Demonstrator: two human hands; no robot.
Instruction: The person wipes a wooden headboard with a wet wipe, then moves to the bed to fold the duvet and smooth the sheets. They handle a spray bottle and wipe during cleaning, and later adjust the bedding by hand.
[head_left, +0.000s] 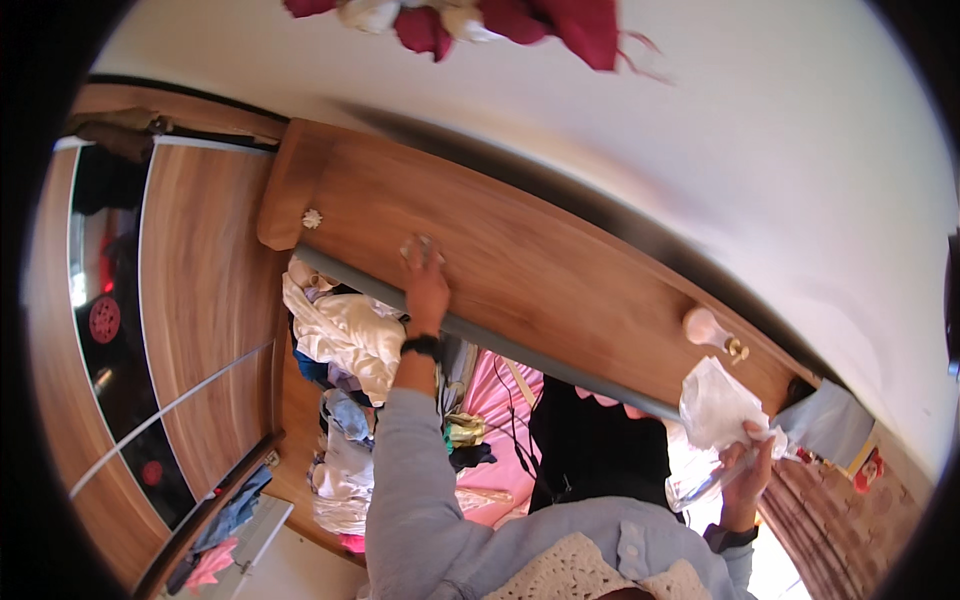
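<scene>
Rests the left hand [427,285] on the long wooden board [560,270], fingers bent over something small and pale [411,248]; cannot tell, for blur, whether gripping it or only pressing. Pinches a crumpled white sheet [715,400] between the fingers of the right hand [750,470], in front of the board's right part; shows just below it a filmy, pale bag [705,484], hard to tell apart from the sheet. Wears dark wristbands [421,346] and grey-blue sleeves [412,450].

On the board, shows a small white rosette [312,218] near the left end and a pale pink object with a gold end [712,330] toward the right, near the sheet. Below the board, shows heaped cream clothes [350,335] and a pink cloth [500,390] crossed by dark cords [512,410]. Farther left, shows a wood-panelled wardrobe [205,260]; at lower right, a brownish curtain [800,530].
</scene>
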